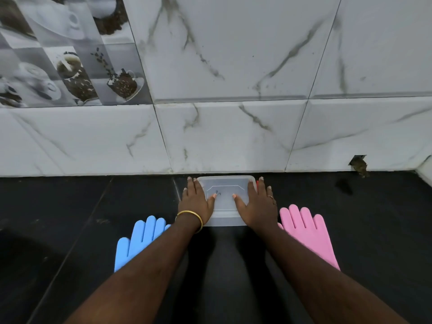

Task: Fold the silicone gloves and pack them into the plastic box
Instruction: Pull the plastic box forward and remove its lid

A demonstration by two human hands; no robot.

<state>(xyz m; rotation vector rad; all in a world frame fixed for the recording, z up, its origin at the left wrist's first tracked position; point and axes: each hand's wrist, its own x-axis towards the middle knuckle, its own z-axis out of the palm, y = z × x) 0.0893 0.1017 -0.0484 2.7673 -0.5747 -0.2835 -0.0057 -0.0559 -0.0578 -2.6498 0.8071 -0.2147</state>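
Note:
A clear plastic box (225, 216) with its lid on stands on the black counter against the tiled wall. My left hand (196, 202) rests on its left side and my right hand (256, 204) on its right side, fingers straight and thumbs lying on the lid. A blue silicone glove (138, 239) lies flat to the left of the box, partly under my left forearm. To the right of the box a pink silicone glove (306, 230) lies flat, fingers pointing toward the wall, its inner edge hidden by my right forearm.
The black counter (70, 230) runs left and right of the gloves. A marble-patterned tiled wall (233, 136) rises right behind the box. A small dark hole (358, 163) sits low in the wall at the right.

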